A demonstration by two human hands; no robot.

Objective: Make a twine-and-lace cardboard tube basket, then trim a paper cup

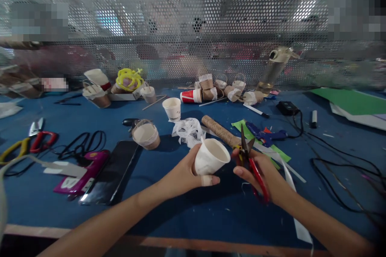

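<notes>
My left hand (193,170) is wrapped round a white paper cup (208,162), tilted with its mouth toward upper right. A bandage covers part of the thumb. In my right hand (259,172) is a pair of red-handled scissors (256,176), blades parted and pointing up and away, just right of the cup. Beyond the cup lies a crumpled heap of white lace ribbon (189,131). A roll of brown twine (220,130) rests behind the scissors. Another white paper cup (171,109) stands farther back, and a small basket-like cup with a handle (146,134) sits to the left.
On the left lie a purple glue gun (87,172), a dark phone-like slab (116,168) and red-and-yellow-handled scissors (44,140). At right are a blue glue gun (268,134) and black cables (331,184). A bottle (273,72) stands by the perforated metal screen (193,20).
</notes>
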